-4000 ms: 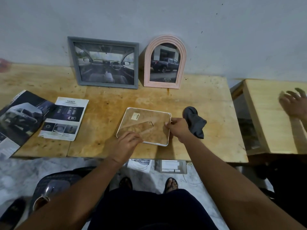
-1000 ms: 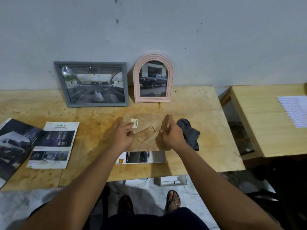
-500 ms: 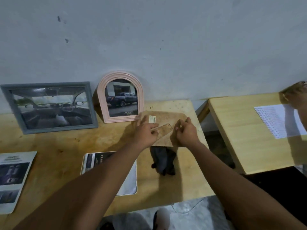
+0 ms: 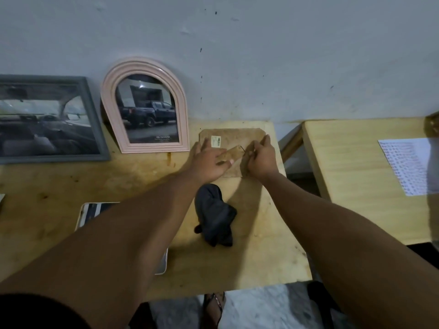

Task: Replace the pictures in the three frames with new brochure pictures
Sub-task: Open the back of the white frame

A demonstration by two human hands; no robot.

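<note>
Backing board (image 4: 234,138) of the third frame lies at the back of the table (image 4: 249,257), near the wall, just right of the pink frame (image 4: 145,108). Your left hand (image 4: 209,160) rests flat on its left part, fingers spread; your right hand (image 4: 260,157) is at its right edge, fingers pinched near the stand flap (image 4: 231,155). Whether they grip the flap, cannot tell.

Judgement: you are parking the board clear of the work. Set it flat and release both hands together.

The white frame (image 4: 82,213) with its old picture lies front-left, mostly under your left forearm. A dark cloth (image 4: 215,222) lies between it and the board. The table's right edge is close to the board; don't let a corner overhang. Open room: table middle, left of the cloth.
</note>
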